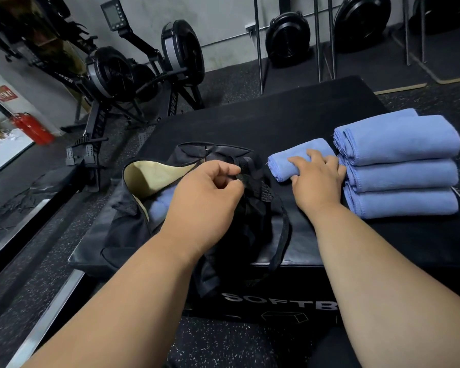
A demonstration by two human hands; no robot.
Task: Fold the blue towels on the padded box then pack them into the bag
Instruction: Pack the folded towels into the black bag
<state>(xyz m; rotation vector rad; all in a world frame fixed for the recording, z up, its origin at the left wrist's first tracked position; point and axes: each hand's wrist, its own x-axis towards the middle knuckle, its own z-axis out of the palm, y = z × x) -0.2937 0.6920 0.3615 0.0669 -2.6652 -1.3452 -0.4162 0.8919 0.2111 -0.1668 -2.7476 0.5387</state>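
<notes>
A black bag (133,227) with a tan lining lies open on the left of the black padded box (276,118). A blue towel (158,205) shows inside it. My left hand (205,189) pinches the bag's black edge and strap at the opening. My right hand (316,181) lies on a small folded blue towel (290,160) beside the bag, fingers curled over it and thumb at its near edge. To the right sits a stack of folded blue towels (401,166), several layers, on the box.
Rowing machines (122,75) stand behind the box on the left. A red fire extinguisher (31,127) sits at the far left by a glass door. Fans and metal rack posts (258,43) line the back wall. Speckled rubber floor surrounds the box.
</notes>
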